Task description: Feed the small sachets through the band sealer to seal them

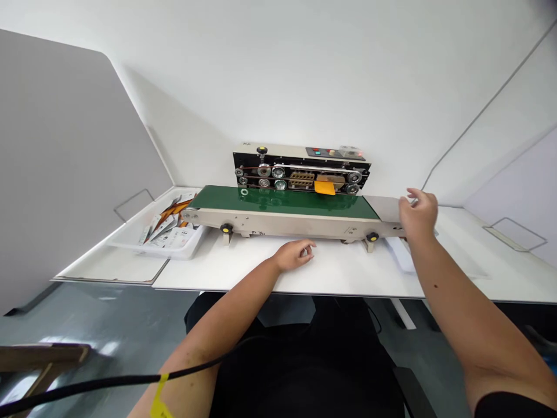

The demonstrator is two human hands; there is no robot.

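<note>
A band sealing machine (300, 168) stands at the back of the table, its green conveyor belt (278, 200) running along the front. An orange pouch (325, 187) is in the sealing section, over the belt. My left hand (296, 254) rests on the table in front of the conveyor, fingers loosely bent and apart, with nothing visible in it. Above the conveyor's right end plate (385, 207) is my right hand (418, 213). Its fingers are curved, with a gap to the thumb, and I see nothing held; it is slightly blurred.
At the conveyor's left end sits a translucent bin (189, 251) of orange and white pouches (172, 223). Another translucent bin (402, 258) is partly hidden behind my right forearm. Grey partition panels (65, 145) flank the table (252, 273). A black cable (130, 380) crosses my left arm.
</note>
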